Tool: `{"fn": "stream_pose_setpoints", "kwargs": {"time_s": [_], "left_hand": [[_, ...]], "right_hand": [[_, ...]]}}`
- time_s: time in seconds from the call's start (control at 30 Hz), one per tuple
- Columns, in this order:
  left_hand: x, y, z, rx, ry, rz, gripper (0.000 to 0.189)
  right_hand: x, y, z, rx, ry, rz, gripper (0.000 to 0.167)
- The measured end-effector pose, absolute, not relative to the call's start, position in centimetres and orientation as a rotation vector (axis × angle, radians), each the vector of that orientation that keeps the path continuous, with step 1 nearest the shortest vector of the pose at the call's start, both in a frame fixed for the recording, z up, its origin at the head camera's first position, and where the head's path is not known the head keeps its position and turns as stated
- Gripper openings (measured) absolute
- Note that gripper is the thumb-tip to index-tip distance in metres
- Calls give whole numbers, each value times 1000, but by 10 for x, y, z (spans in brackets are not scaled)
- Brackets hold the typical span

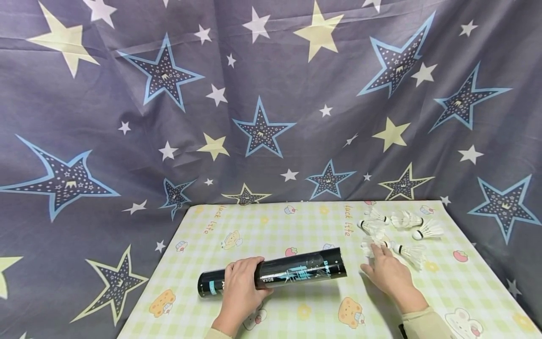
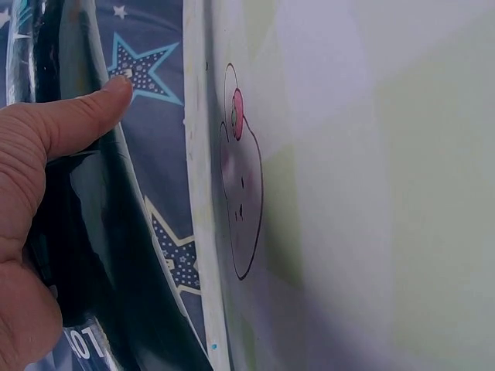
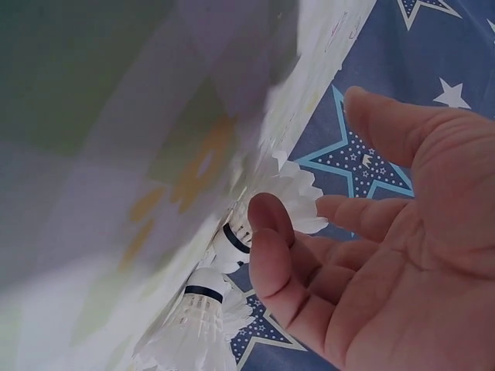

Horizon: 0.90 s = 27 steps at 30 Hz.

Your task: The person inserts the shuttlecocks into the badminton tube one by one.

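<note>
My left hand (image 1: 242,287) grips a black shuttlecock tube (image 1: 300,268) with blue and white lettering, its fingers over the top near the left end. The tube lies roughly sideways above the table, its right end tilted up and a shadow under it. In the left wrist view, the thumb (image 2: 85,116) stretches across the dark tube (image 2: 116,239). My right hand (image 1: 391,275) reaches over a white feather shuttlecock (image 1: 368,242), fingertips at its feathers. In the right wrist view, the thumb stands apart from the loosely bent fingers, and a shuttlecock (image 3: 290,182) is partly hidden behind them.
Several more shuttlecocks lie around the right hand, among them one at the far right (image 1: 428,230) and one beside the fingers (image 1: 410,255). A green checked cloth with cartoon prints covers the table (image 1: 271,226). A starry grey curtain (image 1: 279,70) hangs behind its back edge.
</note>
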<state>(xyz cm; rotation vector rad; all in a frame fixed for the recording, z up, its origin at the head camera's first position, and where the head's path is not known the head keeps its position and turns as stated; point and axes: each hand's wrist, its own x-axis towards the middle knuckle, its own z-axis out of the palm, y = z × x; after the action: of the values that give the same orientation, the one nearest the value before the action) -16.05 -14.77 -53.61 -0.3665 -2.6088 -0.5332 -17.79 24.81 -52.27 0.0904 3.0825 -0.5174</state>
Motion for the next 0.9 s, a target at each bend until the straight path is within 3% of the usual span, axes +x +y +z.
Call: {"fn": "stream_pose_setpoints", "kwargs": {"time_s": [0.23, 0.5, 0.7, 0.9], "left_hand": [[-159, -147, -536, -363, -2613, -536, 88], [-160, -148, -536, -367, -2610, -525, 87], [-159, -148, -536, -368, -2616, -528, 87], [-158, -148, -536, -364, -2620, -530, 87]], "right_hand": [[-178, 245, -521, 113, 3089, -460, 85], [-176, 244, -520, 58, 3130, -486, 78], [-175, 244, -518, 25, 3160, -667, 65], [-174, 244, -517, 111, 3216, -904, 39]]}}
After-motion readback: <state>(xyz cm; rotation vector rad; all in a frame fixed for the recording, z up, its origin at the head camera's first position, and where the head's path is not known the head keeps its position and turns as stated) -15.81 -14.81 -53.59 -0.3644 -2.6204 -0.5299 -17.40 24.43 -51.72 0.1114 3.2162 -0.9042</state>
